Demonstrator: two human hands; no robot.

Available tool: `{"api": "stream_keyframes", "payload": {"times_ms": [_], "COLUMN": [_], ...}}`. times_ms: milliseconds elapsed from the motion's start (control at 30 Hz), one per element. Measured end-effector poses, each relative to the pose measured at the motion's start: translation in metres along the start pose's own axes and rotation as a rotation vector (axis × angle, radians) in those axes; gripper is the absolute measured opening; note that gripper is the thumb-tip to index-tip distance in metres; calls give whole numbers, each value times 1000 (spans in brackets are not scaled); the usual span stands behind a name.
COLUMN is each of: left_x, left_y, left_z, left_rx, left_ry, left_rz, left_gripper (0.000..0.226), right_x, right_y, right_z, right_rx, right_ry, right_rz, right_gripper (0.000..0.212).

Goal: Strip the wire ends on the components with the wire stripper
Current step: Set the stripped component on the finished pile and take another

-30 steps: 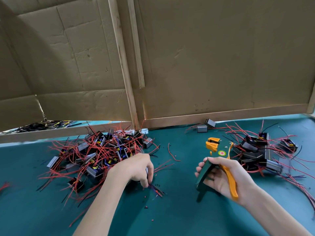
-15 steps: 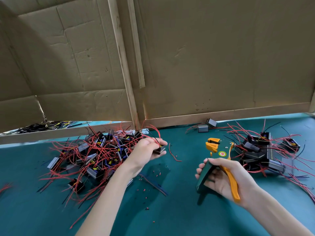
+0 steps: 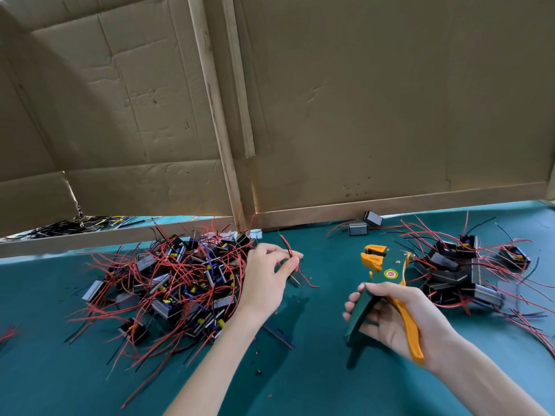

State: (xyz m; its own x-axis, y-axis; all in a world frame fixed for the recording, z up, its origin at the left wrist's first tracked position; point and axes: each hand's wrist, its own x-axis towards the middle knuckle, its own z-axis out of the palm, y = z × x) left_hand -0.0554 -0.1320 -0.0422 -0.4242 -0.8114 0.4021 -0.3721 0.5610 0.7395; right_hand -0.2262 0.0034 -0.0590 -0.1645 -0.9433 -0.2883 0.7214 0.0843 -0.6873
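Note:
My left hand [image 3: 265, 274] holds a small black component [image 3: 293, 279] just above the green table, its red wires [image 3: 286, 246] sticking up past my fingertips. A big heap of the same components with red wires [image 3: 177, 280] lies directly to the left of that hand. My right hand [image 3: 399, 319] grips the green and orange handles of the wire stripper [image 3: 383, 283], jaws pointing up and away, about a hand's width right of the held component. A second pile of components [image 3: 462, 271] lies right of the stripper.
Cardboard walls [image 3: 360, 115] with a wooden post [image 3: 222, 130] close off the back of the green table [image 3: 315, 370]. Two loose components [image 3: 365, 225] lie by the wall's foot. Dark wires [image 3: 279, 333] and small insulation scraps lie between my arms. More wires show behind the left wall.
My left hand rose from the table near the heap's front, picked up a component and carried it up and to the right. My right hand and the stripper have barely moved.

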Motion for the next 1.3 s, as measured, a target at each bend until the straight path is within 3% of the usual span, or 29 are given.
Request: {"api": "stream_keyframes", "payload": {"times_ms": [267,533,767,900,967,1200,1300], "left_x": [0,-2,-2,-4,-4,-3,-3], "left_y": [5,10,13,14,15,28,34], "left_z": [2,1,-1,-1,-3,-17,-26], "left_rx": [-476,-623,-588,-614,-565,-484,-425], "left_ry": [132,111,103,55,20,-170,-229], "left_rz": [-142,-171,-127,-103,-76,3,41], "left_gripper": [14,22,16,7,14,11,17], "right_x": [-2,-5,-5,-4,-2,-4,-7], "right_y": [0,3,6,8,8,7,5], "right_z": [1,4,4,3,2,2,4], "right_rx": [-17,-84,-118,-147,-161,-290,-358], "right_ry": [-12,-39,-70,-113,-139,-315,-367], "right_rz": [-9,5,23,25,30,20,14], "right_gripper": [15,19,22,11,10,40,42]}}
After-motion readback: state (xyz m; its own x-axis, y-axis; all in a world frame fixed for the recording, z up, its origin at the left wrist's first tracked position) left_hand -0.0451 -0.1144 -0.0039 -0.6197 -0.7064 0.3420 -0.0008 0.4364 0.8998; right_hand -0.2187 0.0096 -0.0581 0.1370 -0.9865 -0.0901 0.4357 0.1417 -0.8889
